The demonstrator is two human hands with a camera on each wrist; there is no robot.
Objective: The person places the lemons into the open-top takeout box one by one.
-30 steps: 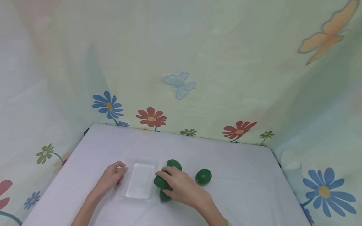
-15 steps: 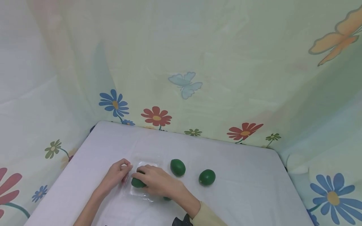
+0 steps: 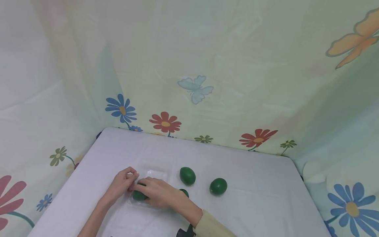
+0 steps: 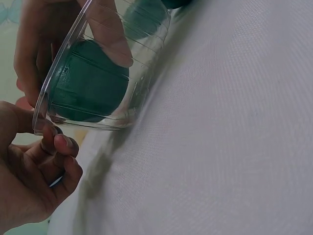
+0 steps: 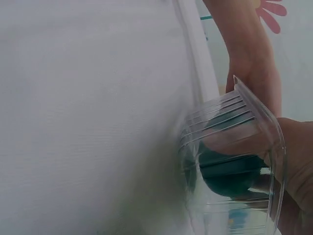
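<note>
A clear plastic container (image 3: 155, 171) stands on the table, with ribbed walls plain in the left wrist view. My left hand (image 3: 120, 183) pinches its rim at the left side between thumb and curled fingers. Inside the container my right hand (image 3: 161, 193) holds a green lime (image 3: 139, 195), its fingers curled over the top. Through the wall in the left wrist view, the same lime (image 4: 88, 83) sits low, near the container's end. The right hand hides part of the container and the fruit.
To the right of the container lie a lime (image 3: 188, 176) with a pointed tip, another lime (image 3: 218, 186) farther right, and a third lime (image 3: 185, 192) partly behind my right hand. A white cloth covers the table (image 3: 254, 210); a flowered curtain (image 3: 237, 82) hangs behind it.
My right hand has carried the lime leftward from beside the other limes into the container, then slightly farther left and down. The left hand stays at the rim. The head view has shifted slightly.
</note>
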